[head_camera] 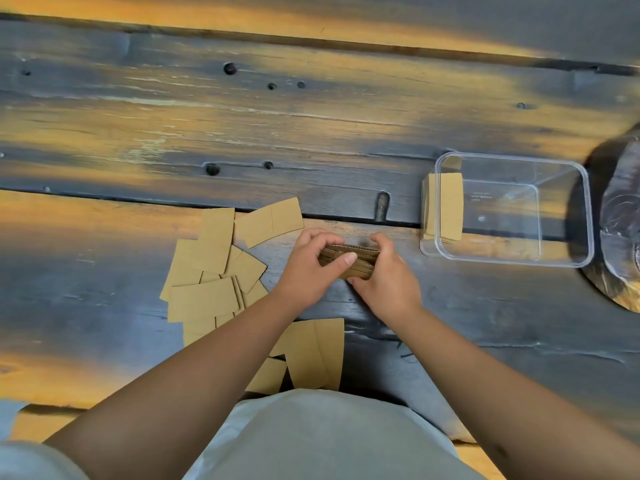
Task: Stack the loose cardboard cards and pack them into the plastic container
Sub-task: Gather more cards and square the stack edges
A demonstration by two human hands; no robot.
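Note:
Both hands hold a small stack of brown cardboard cards on edge just above the table. My left hand grips its left end, thumb across the front. My right hand grips its right end. Several loose cards lie scattered flat to the left, and a few more cards lie near my body under my left forearm. The clear plastic container stands to the right, with cardboard cards standing against its left wall.
The worn wooden table has dark knots and a long gap between planks. A dark round object sits at the right edge, touching the container. My grey shirt fills the bottom of the view.

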